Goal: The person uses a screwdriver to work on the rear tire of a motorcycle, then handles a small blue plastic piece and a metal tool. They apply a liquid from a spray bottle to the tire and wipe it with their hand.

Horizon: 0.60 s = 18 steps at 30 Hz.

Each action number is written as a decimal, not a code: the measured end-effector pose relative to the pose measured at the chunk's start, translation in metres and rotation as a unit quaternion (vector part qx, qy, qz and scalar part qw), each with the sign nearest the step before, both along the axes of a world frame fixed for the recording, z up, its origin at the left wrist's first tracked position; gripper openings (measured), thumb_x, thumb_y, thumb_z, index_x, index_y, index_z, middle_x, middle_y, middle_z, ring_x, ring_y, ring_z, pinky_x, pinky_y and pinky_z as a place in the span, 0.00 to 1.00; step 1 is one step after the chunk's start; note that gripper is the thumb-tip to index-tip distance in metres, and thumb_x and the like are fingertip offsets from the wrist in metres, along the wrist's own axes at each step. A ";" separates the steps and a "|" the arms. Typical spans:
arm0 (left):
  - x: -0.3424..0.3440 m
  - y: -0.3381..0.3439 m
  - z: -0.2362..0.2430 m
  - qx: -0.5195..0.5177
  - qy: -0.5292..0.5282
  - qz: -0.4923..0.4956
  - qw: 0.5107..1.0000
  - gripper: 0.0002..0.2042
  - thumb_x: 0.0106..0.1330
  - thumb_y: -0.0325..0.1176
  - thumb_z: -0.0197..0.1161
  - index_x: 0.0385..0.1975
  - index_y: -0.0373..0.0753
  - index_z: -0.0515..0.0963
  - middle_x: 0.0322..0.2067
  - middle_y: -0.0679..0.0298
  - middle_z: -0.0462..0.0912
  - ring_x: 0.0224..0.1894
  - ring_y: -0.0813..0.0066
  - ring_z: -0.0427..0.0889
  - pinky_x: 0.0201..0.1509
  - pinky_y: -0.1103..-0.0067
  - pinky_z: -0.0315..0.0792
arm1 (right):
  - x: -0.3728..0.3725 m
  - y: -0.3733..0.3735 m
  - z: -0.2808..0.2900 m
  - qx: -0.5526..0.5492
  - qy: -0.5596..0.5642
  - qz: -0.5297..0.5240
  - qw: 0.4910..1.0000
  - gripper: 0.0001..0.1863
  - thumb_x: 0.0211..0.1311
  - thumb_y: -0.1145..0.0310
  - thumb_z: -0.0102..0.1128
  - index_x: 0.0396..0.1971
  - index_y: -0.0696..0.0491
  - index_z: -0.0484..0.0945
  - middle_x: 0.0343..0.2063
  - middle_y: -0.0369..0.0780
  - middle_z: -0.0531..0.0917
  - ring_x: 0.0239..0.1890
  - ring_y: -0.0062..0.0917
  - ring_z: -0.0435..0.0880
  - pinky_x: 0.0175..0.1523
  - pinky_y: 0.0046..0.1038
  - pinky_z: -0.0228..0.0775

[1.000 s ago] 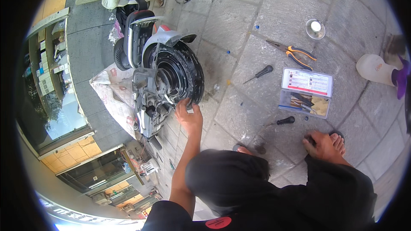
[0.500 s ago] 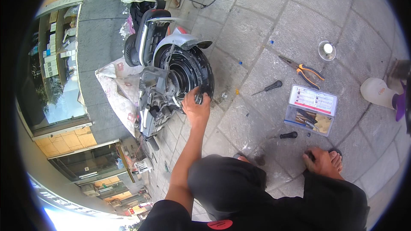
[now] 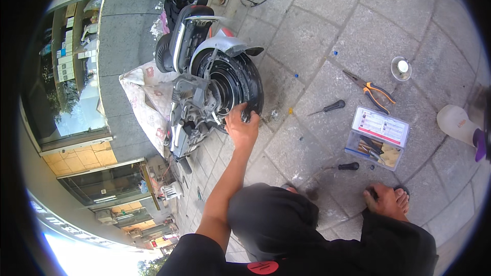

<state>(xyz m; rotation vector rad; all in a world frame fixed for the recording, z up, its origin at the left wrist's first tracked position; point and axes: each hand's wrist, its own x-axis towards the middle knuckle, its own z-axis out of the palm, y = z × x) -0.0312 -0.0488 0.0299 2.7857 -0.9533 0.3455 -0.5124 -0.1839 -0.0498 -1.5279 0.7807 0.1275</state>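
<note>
A scooter [image 3: 197,56] lies tipped over on grey paving, its rear wheel [image 3: 227,79] and black tyre [image 3: 254,89] facing me, with the engine parts [image 3: 192,107] beside the wheel. My left hand [image 3: 242,129] reaches out on a bare arm and closes its fingers over the near edge of the tyre. My right hand does not show. My knee in black cloth [image 3: 271,220] fills the lower middle, and my bare foot [image 3: 386,202] rests on the paving at the lower right.
On the paving to the right lie orange-handled pliers [image 3: 373,92], a black-handled screwdriver [image 3: 330,106], another black-handled tool [image 3: 349,166], a clear plastic tool box [image 3: 377,138] and a small round tin [image 3: 400,68]. A white jug [image 3: 458,122] stands far right. A patterned cloth [image 3: 143,97] lies under the scooter.
My left hand has slid from below the wheel up onto the tyre's near edge. The view has shifted, so the scooter sits more to the middle.
</note>
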 end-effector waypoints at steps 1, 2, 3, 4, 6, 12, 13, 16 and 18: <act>0.000 0.006 0.000 0.002 -0.004 -0.010 1.000 0.18 0.61 0.36 0.70 0.52 0.44 0.86 0.56 0.63 0.86 0.61 0.55 0.79 0.69 0.58 0.66 | 0.000 0.000 0.001 -0.005 0.000 0.003 1.000 0.13 0.68 0.62 0.70 0.43 0.57 0.86 0.34 0.53 0.89 0.36 0.47 0.90 0.44 0.40 0.81; -0.004 0.011 -0.001 0.012 -0.013 -0.011 1.000 0.18 0.61 0.36 0.70 0.53 0.45 0.86 0.56 0.63 0.87 0.61 0.54 0.80 0.68 0.58 0.68 | -0.002 0.001 0.000 -0.012 -0.002 0.001 1.000 0.13 0.67 0.62 0.70 0.43 0.57 0.86 0.34 0.53 0.88 0.36 0.47 0.90 0.43 0.40 0.81; -0.007 0.017 0.000 0.021 -0.023 -0.013 0.999 0.19 0.61 0.35 0.70 0.53 0.45 0.85 0.56 0.62 0.87 0.61 0.54 0.80 0.68 0.58 0.69 | -0.002 0.001 -0.001 -0.019 -0.004 -0.001 1.000 0.13 0.67 0.63 0.70 0.43 0.57 0.86 0.34 0.53 0.88 0.36 0.47 0.90 0.43 0.40 0.80; -0.011 0.022 0.000 0.031 -0.033 -0.015 0.999 0.19 0.61 0.35 0.70 0.53 0.45 0.85 0.56 0.61 0.87 0.61 0.53 0.81 0.67 0.58 0.70 | -0.001 0.002 -0.002 -0.026 -0.006 -0.004 1.000 0.13 0.67 0.63 0.70 0.43 0.57 0.86 0.34 0.54 0.88 0.36 0.48 0.90 0.43 0.41 0.80; -0.009 0.045 -0.006 0.029 -0.044 -0.020 0.998 0.19 0.62 0.34 0.69 0.55 0.47 0.84 0.58 0.63 0.86 0.62 0.54 0.79 0.68 0.57 0.67 | 0.000 0.000 0.005 -0.019 -0.008 -0.010 1.000 0.13 0.67 0.63 0.70 0.43 0.58 0.86 0.34 0.53 0.88 0.36 0.48 0.90 0.43 0.41 0.80; 0.000 0.101 -0.017 0.014 -0.058 0.048 0.997 0.21 0.62 0.32 0.68 0.57 0.49 0.83 0.60 0.62 0.84 0.67 0.55 0.76 0.70 0.53 0.65 | -0.005 0.002 -0.006 -0.022 -0.038 -0.016 0.999 0.13 0.67 0.64 0.70 0.43 0.58 0.86 0.33 0.53 0.88 0.35 0.47 0.90 0.42 0.40 0.80; 0.001 0.103 -0.019 -0.009 -0.064 0.054 0.996 0.21 0.62 0.32 0.68 0.57 0.49 0.83 0.60 0.61 0.84 0.68 0.55 0.76 0.71 0.52 0.65 | -0.006 0.005 -0.011 -0.038 -0.050 -0.018 0.998 0.13 0.67 0.64 0.70 0.43 0.58 0.86 0.33 0.52 0.88 0.35 0.46 0.90 0.42 0.40 0.80; -0.004 0.081 -0.015 -0.028 -0.057 0.002 0.998 0.19 0.61 0.31 0.69 0.55 0.45 0.84 0.58 0.58 0.85 0.65 0.52 0.78 0.70 0.55 0.67 | -0.009 0.004 -0.013 -0.021 -0.058 -0.019 0.998 0.12 0.67 0.64 0.70 0.43 0.58 0.86 0.33 0.52 0.88 0.34 0.44 0.90 0.41 0.39 0.80; -0.008 0.070 -0.012 -0.031 -0.053 -0.022 0.998 0.19 0.61 0.32 0.70 0.54 0.44 0.84 0.57 0.57 0.85 0.63 0.51 0.79 0.70 0.57 0.68 | -0.009 0.006 -0.014 -0.028 -0.054 -0.017 0.998 0.12 0.67 0.64 0.71 0.43 0.57 0.86 0.33 0.51 0.88 0.34 0.44 0.90 0.41 0.39 0.81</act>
